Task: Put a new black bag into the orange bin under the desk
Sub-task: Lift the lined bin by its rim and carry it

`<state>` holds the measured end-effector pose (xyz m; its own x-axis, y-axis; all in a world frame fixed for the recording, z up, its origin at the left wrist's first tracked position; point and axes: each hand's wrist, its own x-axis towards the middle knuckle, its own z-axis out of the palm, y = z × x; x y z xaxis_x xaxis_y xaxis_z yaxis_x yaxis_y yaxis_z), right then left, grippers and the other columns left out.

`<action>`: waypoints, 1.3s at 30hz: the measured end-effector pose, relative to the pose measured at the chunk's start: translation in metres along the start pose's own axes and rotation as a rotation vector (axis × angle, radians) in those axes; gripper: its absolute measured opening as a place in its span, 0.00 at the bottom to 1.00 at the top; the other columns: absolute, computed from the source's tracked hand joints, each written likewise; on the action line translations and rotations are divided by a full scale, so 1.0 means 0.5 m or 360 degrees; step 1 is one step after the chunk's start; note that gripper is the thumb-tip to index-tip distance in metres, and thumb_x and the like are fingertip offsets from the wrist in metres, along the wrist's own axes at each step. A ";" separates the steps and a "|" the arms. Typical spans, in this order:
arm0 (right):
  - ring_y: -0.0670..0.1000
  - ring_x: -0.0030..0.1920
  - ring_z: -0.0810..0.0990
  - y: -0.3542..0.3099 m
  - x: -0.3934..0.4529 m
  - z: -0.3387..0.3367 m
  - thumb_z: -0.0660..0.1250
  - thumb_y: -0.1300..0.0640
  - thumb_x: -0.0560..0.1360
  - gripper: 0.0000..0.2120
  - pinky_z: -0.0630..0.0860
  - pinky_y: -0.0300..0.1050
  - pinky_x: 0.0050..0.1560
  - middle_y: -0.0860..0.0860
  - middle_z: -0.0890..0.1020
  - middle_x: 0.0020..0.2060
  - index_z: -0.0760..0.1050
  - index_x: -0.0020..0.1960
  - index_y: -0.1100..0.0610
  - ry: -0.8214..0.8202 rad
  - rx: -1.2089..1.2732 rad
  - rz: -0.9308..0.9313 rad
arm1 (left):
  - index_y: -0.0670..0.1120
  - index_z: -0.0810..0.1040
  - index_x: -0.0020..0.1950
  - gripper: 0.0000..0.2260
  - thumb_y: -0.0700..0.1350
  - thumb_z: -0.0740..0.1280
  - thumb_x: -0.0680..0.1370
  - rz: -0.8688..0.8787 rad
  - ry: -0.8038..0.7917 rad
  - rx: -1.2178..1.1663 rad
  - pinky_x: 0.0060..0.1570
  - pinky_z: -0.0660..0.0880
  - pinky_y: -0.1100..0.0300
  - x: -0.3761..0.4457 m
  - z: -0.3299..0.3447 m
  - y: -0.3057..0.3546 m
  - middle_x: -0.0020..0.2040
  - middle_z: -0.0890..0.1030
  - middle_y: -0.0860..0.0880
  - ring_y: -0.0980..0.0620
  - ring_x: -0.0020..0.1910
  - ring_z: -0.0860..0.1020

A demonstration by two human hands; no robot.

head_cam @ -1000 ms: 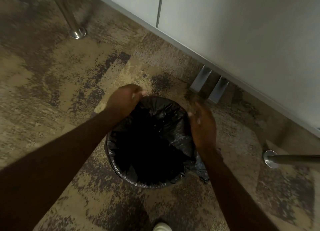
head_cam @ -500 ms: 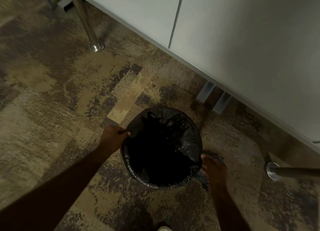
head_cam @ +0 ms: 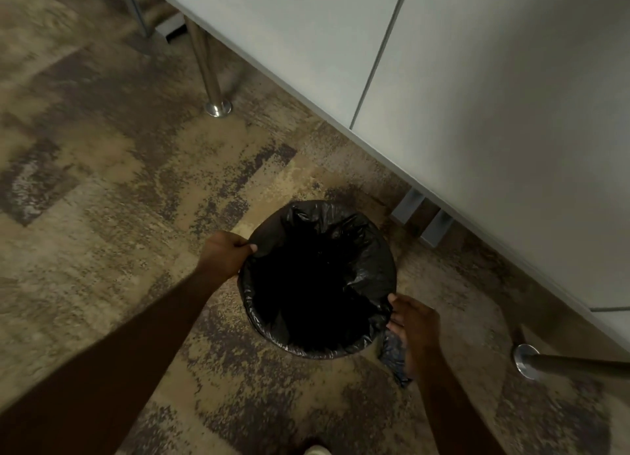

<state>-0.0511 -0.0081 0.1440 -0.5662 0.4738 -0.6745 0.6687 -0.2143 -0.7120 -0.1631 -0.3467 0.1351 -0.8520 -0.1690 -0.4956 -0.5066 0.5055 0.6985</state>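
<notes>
A round bin stands on the carpet, fully lined with a black bag (head_cam: 361, 250) whose edge is folded over the rim, so the orange bin itself is hidden. My left hand (head_cam: 225, 253) pinches the bag's edge at the rim's left side. My right hand (head_cam: 414, 321) grips the bag at the rim's lower right, where a loose flap of bag (head_cam: 392, 355) hangs down outside the bin.
A pale desk panel (head_cam: 477, 113) runs diagonally across the upper right, with grey brackets (head_cam: 422, 216) beneath it. Chrome legs stand at the upper left (head_cam: 213, 90) and at the right edge (head_cam: 545, 362). Mottled brown carpet (head_cam: 102, 182) surrounds the bin. A shoe tip (head_cam: 317, 450) shows at the bottom.
Both hands came down from the far side of the rim to its left and lower-right sides and took hold of the bag's edge. The view shifted, showing more of the desk.
</notes>
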 end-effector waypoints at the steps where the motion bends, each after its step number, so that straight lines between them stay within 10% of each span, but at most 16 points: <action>1: 0.59 0.48 0.83 -0.017 -0.007 0.005 0.72 0.60 0.74 0.08 0.79 0.56 0.55 0.60 0.84 0.48 0.81 0.52 0.61 -0.0005 0.0002 -0.0008 | 0.40 0.86 0.43 0.07 0.44 0.73 0.75 -0.0014 0.0005 -0.0024 0.40 0.83 0.42 -0.006 -0.018 0.011 0.39 0.85 0.38 0.41 0.39 0.85; 15: 0.52 0.37 0.83 -0.322 -0.179 0.134 0.71 0.62 0.74 0.02 0.77 0.37 0.29 0.57 0.84 0.41 0.82 0.45 0.61 -0.0352 -0.0160 -0.0223 | 0.35 0.82 0.45 0.07 0.39 0.70 0.77 -0.0302 0.0215 -0.0412 0.35 0.82 0.50 -0.170 -0.315 0.156 0.46 0.83 0.31 0.37 0.41 0.84; 22: 0.54 0.35 0.84 -0.416 -0.272 0.262 0.72 0.64 0.73 0.04 0.78 0.38 0.29 0.60 0.85 0.41 0.82 0.46 0.64 -0.0526 -0.0253 -0.0264 | 0.39 0.83 0.43 0.04 0.40 0.72 0.75 -0.0418 0.0446 -0.0469 0.39 0.83 0.39 -0.215 -0.481 0.173 0.44 0.84 0.34 0.37 0.42 0.85; 39: 0.59 0.38 0.84 -0.564 -0.270 0.784 0.72 0.65 0.72 0.09 0.81 0.45 0.34 0.61 0.84 0.41 0.81 0.50 0.68 -0.0448 -0.0469 -0.0295 | 0.38 0.83 0.50 0.06 0.39 0.70 0.76 -0.0528 0.0390 -0.0659 0.33 0.82 0.53 0.105 -0.826 0.095 0.49 0.84 0.36 0.38 0.45 0.84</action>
<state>-0.3524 -0.3465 0.3593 -0.7713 0.2218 -0.5966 0.6292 0.1240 -0.7673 -0.2868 -0.6807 0.3554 -0.6196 -0.4774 -0.6231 -0.7193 0.0274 0.6942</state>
